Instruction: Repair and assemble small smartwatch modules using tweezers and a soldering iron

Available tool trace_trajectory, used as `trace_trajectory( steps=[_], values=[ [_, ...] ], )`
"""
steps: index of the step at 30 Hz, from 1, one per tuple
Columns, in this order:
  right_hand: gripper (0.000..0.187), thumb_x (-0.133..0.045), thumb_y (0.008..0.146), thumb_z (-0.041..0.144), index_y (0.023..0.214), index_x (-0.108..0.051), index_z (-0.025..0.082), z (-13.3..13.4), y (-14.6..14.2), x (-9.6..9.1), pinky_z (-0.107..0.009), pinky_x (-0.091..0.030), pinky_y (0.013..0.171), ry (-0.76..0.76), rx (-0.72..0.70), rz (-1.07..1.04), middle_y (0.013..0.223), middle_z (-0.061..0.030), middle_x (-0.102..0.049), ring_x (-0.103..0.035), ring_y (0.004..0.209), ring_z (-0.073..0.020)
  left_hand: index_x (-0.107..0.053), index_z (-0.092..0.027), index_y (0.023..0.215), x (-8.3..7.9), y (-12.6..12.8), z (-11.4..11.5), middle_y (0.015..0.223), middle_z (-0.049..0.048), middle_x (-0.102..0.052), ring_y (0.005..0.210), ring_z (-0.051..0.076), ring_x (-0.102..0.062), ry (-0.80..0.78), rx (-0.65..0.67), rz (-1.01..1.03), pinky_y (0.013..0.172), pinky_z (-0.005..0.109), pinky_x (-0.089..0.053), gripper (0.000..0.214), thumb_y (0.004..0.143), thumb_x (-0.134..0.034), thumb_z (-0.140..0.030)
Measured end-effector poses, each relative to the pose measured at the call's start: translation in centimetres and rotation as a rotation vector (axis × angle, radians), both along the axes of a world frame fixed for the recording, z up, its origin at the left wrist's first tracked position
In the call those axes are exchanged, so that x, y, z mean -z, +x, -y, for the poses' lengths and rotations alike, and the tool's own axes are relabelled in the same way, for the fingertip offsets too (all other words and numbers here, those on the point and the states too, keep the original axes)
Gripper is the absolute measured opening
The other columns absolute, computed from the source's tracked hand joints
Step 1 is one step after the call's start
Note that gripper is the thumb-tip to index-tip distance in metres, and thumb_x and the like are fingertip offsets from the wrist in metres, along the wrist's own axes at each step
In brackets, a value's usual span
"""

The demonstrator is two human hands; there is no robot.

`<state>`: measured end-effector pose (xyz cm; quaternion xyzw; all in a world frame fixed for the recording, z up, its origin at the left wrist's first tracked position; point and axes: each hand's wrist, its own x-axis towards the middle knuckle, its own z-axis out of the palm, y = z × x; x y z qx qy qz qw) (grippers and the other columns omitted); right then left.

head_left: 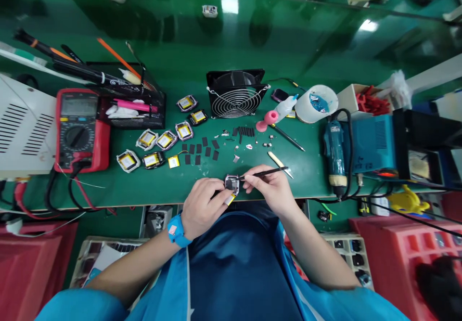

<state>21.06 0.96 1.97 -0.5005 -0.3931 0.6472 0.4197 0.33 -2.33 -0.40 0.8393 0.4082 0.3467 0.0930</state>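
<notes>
My left hand [204, 204] is closed around a small square electronic module [232, 184], holding it at the near edge of the green workbench [151, 186]. My right hand [269, 188] pinches a thin black tool [265, 173], perhaps tweezers, whose tip touches the module from the right. Several similar modules with yellow batteries [159, 143] lie in a loose group to the left. Small black pads [200, 150] are scattered just beyond my hands.
A red multimeter [80, 131] sits at left beside a black tray of tools [130, 99]. A black fan [235, 93] stands at centre back. A pink-based glue bottle [276, 114], a white cup [317, 103], a blue electric screwdriver [334, 152] and red bins [400, 253] are at right.
</notes>
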Motion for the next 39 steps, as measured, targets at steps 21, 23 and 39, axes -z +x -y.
trace_trajectory(
  steps=[21,23,39],
  values=[
    [0.035,-0.091,0.069,0.046,0.077,-0.07,0.019,-0.32,0.11,-0.36,-0.025,-0.057,0.051,-0.138,0.075,-0.232,0.065,-0.0003,-0.075,-0.067,0.052,-0.0128,-0.068,-0.019,0.098,0.32,-0.25,-0.2,0.092,0.0055,-0.069,0.093,0.022,-0.069,0.004,0.028,-0.019,0.079,0.036,-0.055,0.007,0.095,-0.065,-0.014],
    [0.035,-0.09,0.07,0.047,0.077,-0.071,0.018,-0.3,-0.05,-0.32,-0.025,-0.057,0.052,-0.118,0.05,-0.203,0.063,0.0001,-0.073,-0.067,0.053,-0.0128,-0.068,-0.018,0.096,0.44,-0.31,-0.19,0.092,0.0061,-0.068,0.095,0.022,-0.069,-0.005,0.035,-0.022,0.081,0.037,-0.054,0.007,0.094,-0.065,-0.012],
    [0.04,-0.084,0.075,0.055,0.081,-0.069,0.018,0.01,-0.34,0.45,-0.028,-0.061,0.055,-0.026,0.068,-0.01,0.061,0.0007,-0.07,-0.067,0.052,-0.0138,-0.069,-0.021,0.108,0.34,-0.21,-0.28,0.092,0.0051,-0.068,0.092,0.022,-0.069,0.023,0.022,-0.026,0.077,0.036,-0.056,0.015,0.094,-0.066,-0.015]
  ],
)
